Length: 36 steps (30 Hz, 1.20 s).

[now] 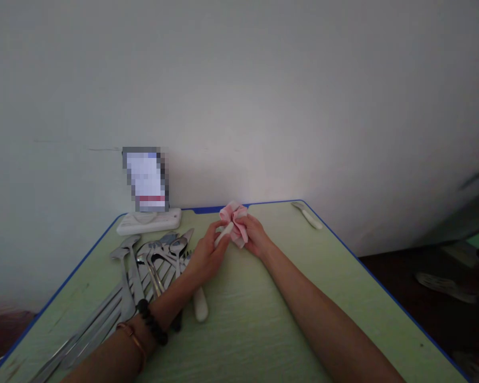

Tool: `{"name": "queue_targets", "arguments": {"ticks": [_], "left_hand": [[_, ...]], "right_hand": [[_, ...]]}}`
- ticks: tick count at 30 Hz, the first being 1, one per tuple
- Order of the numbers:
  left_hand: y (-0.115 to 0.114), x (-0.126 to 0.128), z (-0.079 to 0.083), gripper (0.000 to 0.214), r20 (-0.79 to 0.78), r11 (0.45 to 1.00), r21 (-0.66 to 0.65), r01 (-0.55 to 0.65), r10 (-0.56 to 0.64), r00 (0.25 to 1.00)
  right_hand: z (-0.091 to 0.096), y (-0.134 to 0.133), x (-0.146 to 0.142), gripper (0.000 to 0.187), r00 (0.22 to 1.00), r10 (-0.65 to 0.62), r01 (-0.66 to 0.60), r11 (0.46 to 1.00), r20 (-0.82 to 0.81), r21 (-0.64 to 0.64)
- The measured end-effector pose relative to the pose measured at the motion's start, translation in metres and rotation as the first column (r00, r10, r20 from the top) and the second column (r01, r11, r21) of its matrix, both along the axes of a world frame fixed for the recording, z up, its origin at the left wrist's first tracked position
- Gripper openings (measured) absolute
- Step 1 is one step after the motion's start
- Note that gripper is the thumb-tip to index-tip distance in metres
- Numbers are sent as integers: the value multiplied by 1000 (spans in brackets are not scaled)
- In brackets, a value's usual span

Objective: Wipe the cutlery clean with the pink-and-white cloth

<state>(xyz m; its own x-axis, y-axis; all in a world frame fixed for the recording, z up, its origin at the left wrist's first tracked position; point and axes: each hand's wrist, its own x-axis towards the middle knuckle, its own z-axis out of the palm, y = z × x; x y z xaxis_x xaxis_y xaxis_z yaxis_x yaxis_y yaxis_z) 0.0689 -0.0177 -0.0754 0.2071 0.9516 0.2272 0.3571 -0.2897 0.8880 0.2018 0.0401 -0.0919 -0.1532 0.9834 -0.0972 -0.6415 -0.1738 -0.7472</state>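
My left hand (211,252) is closed around the white handle (223,234) of a utensil whose other end is hidden in a pink cloth (234,215). The cloth is bunched up, and my right hand (255,236) grips it from the right, wrapping it about the utensil. Both hands are close together over the table's far middle. Left of my left hand lies a pile of metal cutlery (159,260) with spoons, forks and long-handled pieces. A white-handled piece (200,306) pokes out beneath my left forearm.
A single white-handled utensil (309,217) lies at the table's far right corner. A phone with a blurred screen (147,178) stands on a white base (149,222) at the back left. The green table (287,298) has blue edges and meets a wall (263,106).
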Motion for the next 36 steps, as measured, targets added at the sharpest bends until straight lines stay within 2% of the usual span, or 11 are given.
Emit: {"name": "queue_targets", "arguments": {"ticks": [7,11,17,21,36], "left_hand": [[2,0,-1,31,102,999,-2,-48,48,994],[1,1,0,31,83,1000,-18,-26,27,996],[0,1,2,29,79,999,-21,-45,47,996],[1,0,1,30,103,998,-37,-50,53,993],[-2,0,2,30,84,1000,-5,-8,8,996]], "right_hand": [[4,-2,-2,11,999,18,-19,1000,-38,-14],[4,-1,-2,17,996,30,-34,998,-79,-43],[2,-1,0,7,1000,31,-31,999,1,-10],[4,-3,0,9,999,53,-53,998,3,27],[2,-4,-1,18,999,48,-48,999,-5,21]]}}
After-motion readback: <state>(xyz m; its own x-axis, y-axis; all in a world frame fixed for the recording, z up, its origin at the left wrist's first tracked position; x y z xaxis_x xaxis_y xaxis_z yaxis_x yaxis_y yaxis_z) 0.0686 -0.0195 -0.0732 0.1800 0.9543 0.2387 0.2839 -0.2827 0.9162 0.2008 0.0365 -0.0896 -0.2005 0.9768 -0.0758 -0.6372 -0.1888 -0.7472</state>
